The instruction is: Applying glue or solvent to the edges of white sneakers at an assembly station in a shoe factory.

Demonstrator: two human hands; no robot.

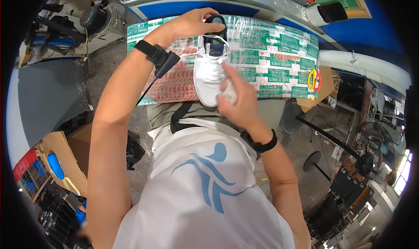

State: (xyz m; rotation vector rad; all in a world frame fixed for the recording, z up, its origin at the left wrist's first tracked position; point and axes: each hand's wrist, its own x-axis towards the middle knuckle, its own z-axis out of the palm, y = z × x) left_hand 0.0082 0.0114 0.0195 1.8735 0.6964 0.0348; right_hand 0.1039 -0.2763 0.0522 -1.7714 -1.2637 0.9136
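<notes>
1. White sneaker (210,76) on the worktop (270,52), toe toward the body, heel away, laces up.
2. Left hand (196,22) at the heel end of the sneaker, fingers (214,28) curled closed over the dark collar and gripping it.
3. Black wrist device (158,56) strapped on the left forearm, with a thin cable hanging down from it.
4. Right hand (238,103) beside the toe half of the sneaker, fingers wrapped shut around a small pale object (228,92); index finger stretched toward the laces; object blurred, kind not clear.
5. Black band (262,144) on the right wrist.
6. Worktop covered with a sheet printed in green, red and white under clear film.
7. Yellow-and-red handled scissors (313,80) at the right end of the worktop, well apart from the sneaker.
8. Cardboard box (321,94) just below the scissors, partly under the worktop edge.
9. Electric motor (94,18) on a machine at upper left, beyond the left arm.
10. Black floor fan (364,162) at lower right, on the floor.
</notes>
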